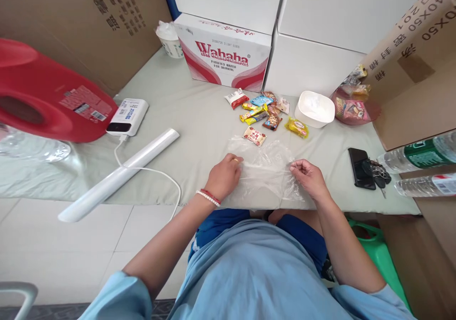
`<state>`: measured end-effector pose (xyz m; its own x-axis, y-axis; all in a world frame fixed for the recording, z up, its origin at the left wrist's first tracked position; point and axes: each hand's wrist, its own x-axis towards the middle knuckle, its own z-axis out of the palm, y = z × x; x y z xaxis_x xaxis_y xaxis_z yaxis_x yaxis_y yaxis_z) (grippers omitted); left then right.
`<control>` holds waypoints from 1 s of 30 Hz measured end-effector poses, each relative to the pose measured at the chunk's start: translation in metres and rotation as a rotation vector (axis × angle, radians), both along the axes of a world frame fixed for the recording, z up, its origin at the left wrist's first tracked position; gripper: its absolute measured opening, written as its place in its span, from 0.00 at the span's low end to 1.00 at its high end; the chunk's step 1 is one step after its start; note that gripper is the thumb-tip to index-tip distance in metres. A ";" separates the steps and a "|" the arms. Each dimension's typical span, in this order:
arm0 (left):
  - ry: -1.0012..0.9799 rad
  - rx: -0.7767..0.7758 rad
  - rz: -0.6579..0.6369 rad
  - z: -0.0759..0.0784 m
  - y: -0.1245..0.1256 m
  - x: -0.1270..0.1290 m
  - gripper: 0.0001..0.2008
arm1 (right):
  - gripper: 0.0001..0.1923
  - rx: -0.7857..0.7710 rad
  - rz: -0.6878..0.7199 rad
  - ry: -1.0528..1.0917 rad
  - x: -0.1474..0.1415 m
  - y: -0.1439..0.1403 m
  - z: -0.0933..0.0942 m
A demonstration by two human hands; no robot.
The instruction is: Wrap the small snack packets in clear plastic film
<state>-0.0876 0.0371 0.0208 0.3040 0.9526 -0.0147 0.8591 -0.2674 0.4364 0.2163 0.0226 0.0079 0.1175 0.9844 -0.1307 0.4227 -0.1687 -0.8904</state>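
A clear plastic bag (265,177) lies spread at the table's front edge, between my two hands. My left hand (225,175) grips the bag's left side, its fingers curled. On the opposite side, my right hand (309,176) pinches the bag's edge between thumb and fingers. Just beyond the bag is a cream-and-red snack packet (254,136). Behind that lies a pile of small wrapped snacks (272,120), with a red-and-white packet (236,98) to its left. A yellow packet (297,127) sits near the white plastic tub (315,107).
A reddish bowl (374,116) of snacks stands at the right, near a phone (359,168) with keys and water bottles (427,154). Leftward are a power bank (128,116), a cable, a white roll (119,175) and a red jug (53,92). A Wahaha carton (228,54) stands behind.
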 end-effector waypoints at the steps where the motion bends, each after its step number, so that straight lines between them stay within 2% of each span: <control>1: 0.026 -0.053 0.019 -0.003 0.003 -0.001 0.17 | 0.18 0.023 -0.006 -0.084 0.003 -0.002 0.003; 4: 0.062 -0.080 0.036 -0.009 0.004 -0.002 0.18 | 0.16 0.192 -0.040 -0.381 0.003 -0.010 0.020; 5: 0.064 -0.066 0.041 -0.009 0.002 -0.001 0.19 | 0.15 0.269 -0.013 -0.443 -0.003 -0.014 0.027; 6: 0.067 -0.043 0.051 -0.009 -0.001 0.001 0.19 | 0.14 0.340 0.057 -0.473 -0.011 -0.018 0.033; 8: 0.080 0.028 0.062 -0.008 -0.004 0.006 0.18 | 0.13 0.427 0.313 -0.476 -0.032 -0.027 0.039; 10: 0.094 0.108 0.072 -0.009 -0.005 0.009 0.16 | 0.12 0.423 0.608 -0.474 -0.053 -0.040 0.036; 12: 0.099 0.151 0.082 -0.013 -0.004 0.009 0.17 | 0.13 0.383 0.826 -0.478 -0.066 -0.056 0.026; 14: 0.095 0.156 0.093 -0.021 -0.004 0.006 0.20 | 0.13 0.339 0.971 -0.431 -0.070 -0.074 0.021; 17: 0.098 0.156 0.087 -0.033 -0.007 0.003 0.25 | 0.11 0.270 1.092 -0.178 -0.066 -0.086 0.031; 19: 0.110 0.161 0.071 -0.037 -0.010 0.005 0.27 | 0.12 0.267 1.014 -0.055 -0.065 -0.076 0.044; 20: 0.117 0.161 0.061 -0.038 -0.011 0.008 0.28 | 0.14 0.291 0.919 -0.067 -0.067 -0.064 0.048; 22: 0.132 0.155 0.045 -0.038 -0.011 0.012 0.28 | 0.17 0.350 0.680 -0.236 -0.074 -0.034 0.046; 24: 0.145 0.148 0.046 -0.036 -0.010 0.014 0.29 | 0.24 0.342 0.488 -0.471 -0.079 0.000 0.031; 26: 0.155 0.141 0.058 -0.036 -0.007 0.009 0.30 | 0.30 0.257 0.380 -0.661 -0.077 0.026 0.007; 28: 0.167 0.134 0.065 -0.036 -0.006 0.001 0.31 | 0.32 0.195 0.322 -0.790 -0.064 0.040 -0.016; 30: 0.175 0.130 0.065 -0.037 -0.006 -0.008 0.32 | 0.31 0.175 0.271 -0.864 -0.042 0.044 -0.029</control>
